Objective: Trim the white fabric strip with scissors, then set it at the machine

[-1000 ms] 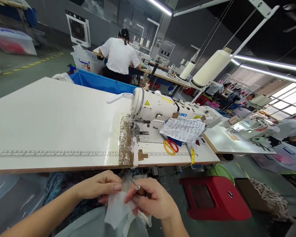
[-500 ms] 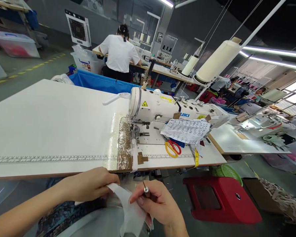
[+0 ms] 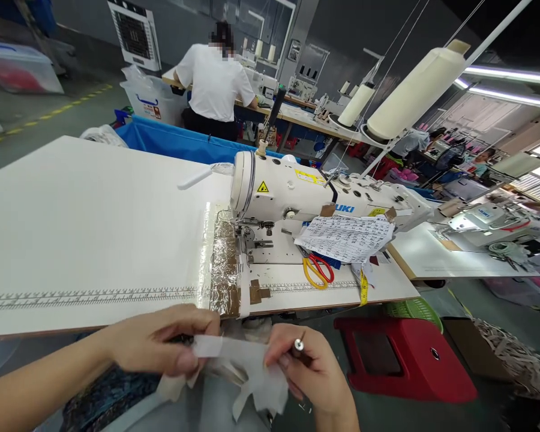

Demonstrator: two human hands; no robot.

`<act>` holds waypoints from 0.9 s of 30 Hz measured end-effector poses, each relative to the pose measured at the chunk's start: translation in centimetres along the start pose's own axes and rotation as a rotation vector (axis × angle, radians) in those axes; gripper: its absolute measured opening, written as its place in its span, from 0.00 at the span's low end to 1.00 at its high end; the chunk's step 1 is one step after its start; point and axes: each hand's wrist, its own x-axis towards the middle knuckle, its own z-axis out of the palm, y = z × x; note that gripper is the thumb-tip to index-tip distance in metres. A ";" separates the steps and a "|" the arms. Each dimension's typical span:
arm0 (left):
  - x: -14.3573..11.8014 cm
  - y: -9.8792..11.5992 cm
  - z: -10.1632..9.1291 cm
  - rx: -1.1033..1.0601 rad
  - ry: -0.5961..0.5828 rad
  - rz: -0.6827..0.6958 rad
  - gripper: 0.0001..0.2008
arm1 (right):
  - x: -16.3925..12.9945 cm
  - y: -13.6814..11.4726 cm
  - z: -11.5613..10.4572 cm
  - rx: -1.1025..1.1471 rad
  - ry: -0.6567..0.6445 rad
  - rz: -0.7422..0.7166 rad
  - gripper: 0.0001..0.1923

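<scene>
A strip of thin white fabric (image 3: 234, 354) is held below the front edge of the desk (image 3: 94, 228), in front of the sewing machine (image 3: 315, 198). The left hand (image 3: 157, 345) is clenched on one end of the strip, pinched between thumb and fingers. The right hand (image 3: 312, 375) is closed on the other end and also grasps a small pointed tool (image 3: 299, 347) with a metal tip; what kind of tool it is cannot be told.

As a judgement: the fabric looks flimsy and is stretched between the two grips, so it could be torn or snagged by the tool's tip if it is pulled too taut or the point is driven carelessly. The fingers of the left hand lie close to that tip and could be pricked. Loose fabric hanging below the hands could slip out of the pinch.

Counted: one sewing machine directly ahead, with one pair of yellow-and-red scissors (image 3: 317, 270) just to its right on the desk, one printed sheet (image 3: 346, 237) lying on the machine's bed, and two large thread cones (image 3: 414, 93) above it. One red stool (image 3: 396, 360) stands to the machine's lower right. One person in a white shirt (image 3: 213, 81) is seated beyond the machine, back turned.
</scene>
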 end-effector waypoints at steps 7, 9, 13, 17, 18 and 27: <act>0.3 -2.6 -5.6 -0.016 -0.128 -0.221 0.20 | -1.1 -0.6 -3.4 -0.273 0.087 -0.068 0.14; 0.0 -3.2 -7.4 0.064 -0.135 -0.299 0.18 | -1.6 0.0 -3.9 -0.309 0.137 -0.003 0.15; 0.3 -4.4 -10.9 0.204 -0.116 -0.393 0.16 | -3.0 2.0 -3.8 -0.234 0.162 0.223 0.19; 3.2 -4.9 -13.5 0.463 -0.104 -0.357 0.15 | -4.8 4.2 -2.8 -0.171 0.197 0.404 0.26; 4.3 -4.9 -13.8 0.552 -0.088 -0.326 0.14 | -5.2 4.6 -2.6 -0.158 0.199 0.434 0.27; 7.5 -7.3 -9.7 1.138 0.448 -0.035 0.17 | -6.5 6.4 -1.3 -0.196 0.190 0.526 0.27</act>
